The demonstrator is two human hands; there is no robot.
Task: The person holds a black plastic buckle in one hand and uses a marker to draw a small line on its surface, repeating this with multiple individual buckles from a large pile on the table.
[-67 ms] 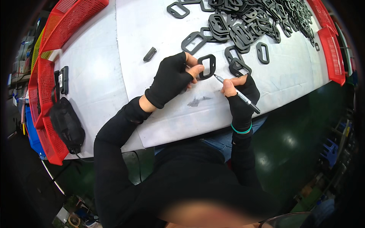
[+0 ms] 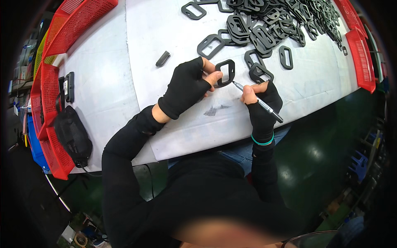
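Note:
My left hand (image 2: 188, 84), in a black fingerless glove, pinches a black frame-shaped plate (image 2: 231, 72) with a large opening through it. Gloved the same way, my right hand (image 2: 264, 101) grips a silver-grey marker pen (image 2: 269, 109) between thumb and fingers. The pen's dark tip meets, or nearly meets, the lower right edge of the plate. Just beyond my right fingers lies another black plate (image 2: 261, 76). A dark grey pen cap (image 2: 163, 59) rests on the white table cover to the left of my left hand.
A heap of similar black plates (image 2: 260, 37) covers the far right of the white table (image 2: 173, 136). Red perforated baskets stand along the left side (image 2: 51, 87) and the right edge (image 2: 360, 60). A black pouch (image 2: 72, 134) and a black phone-like object (image 2: 69, 87) lie at the left.

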